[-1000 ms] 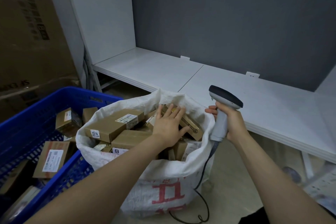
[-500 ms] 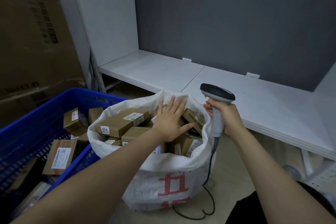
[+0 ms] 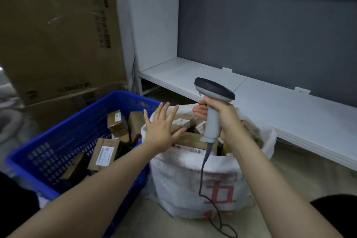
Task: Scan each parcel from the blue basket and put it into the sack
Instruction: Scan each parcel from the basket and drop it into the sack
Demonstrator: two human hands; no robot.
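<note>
A white woven sack (image 3: 183,183) with red characters stands on the floor, packed with brown parcels (image 3: 181,122). My left hand (image 3: 161,128) hovers over its left rim with fingers spread, holding nothing. My right hand (image 3: 222,114) grips a grey barcode scanner (image 3: 212,102) upright above the sack, its cord hanging down the front. To the left sits the blue basket (image 3: 63,135) holding several brown parcels, one with a white label (image 3: 104,153) facing up.
A white shelf (image 3: 270,106) runs behind the sack against a dark grey back panel. Large cardboard boxes (image 3: 58,35) stand behind the basket. The floor (image 3: 289,183) at the right of the sack is beige.
My left hand has lifted off the parcels in the sack and drawn left toward the basket. The scanner hand has come over the sack. The camera has turned left.
</note>
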